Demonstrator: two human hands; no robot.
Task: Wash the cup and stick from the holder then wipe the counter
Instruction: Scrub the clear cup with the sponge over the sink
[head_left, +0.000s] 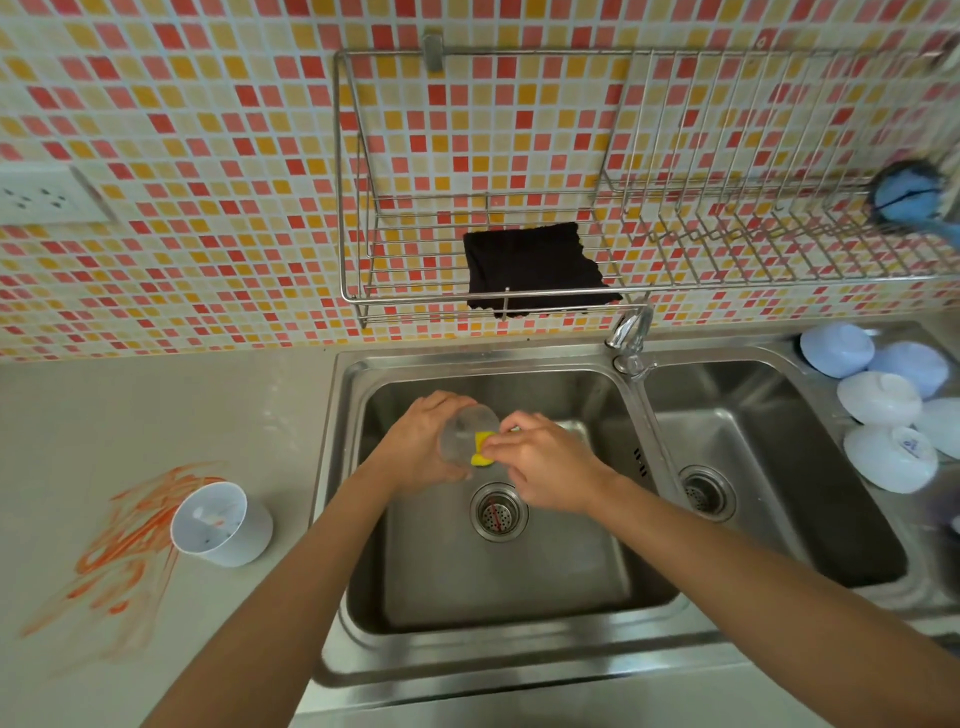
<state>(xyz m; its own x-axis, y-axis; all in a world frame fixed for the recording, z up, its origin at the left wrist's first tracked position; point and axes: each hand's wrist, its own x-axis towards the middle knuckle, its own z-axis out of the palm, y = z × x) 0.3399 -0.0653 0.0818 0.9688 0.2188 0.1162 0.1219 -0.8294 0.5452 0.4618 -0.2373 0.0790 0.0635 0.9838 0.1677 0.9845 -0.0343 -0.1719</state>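
The wall tiles (208, 130) form a small mosaic of red, pink, orange-yellow and cream squares, with a white socket plate (49, 195) set in it. A black cloth (535, 270) hangs on the silver wire rack (623, 171), and the steel sink (519, 571) is grey. The pale beige counter (156, 415) carries orange scribbled smears (130, 540) beside a white holder (223, 522); the cup (465, 434) is clear, the sponge (482, 448) yellow, and the bowls (883, 410) white and pale blue.

Black cloth (535, 267) on wire rack (727, 280); white bowls (883, 410) right of sink (779, 603)
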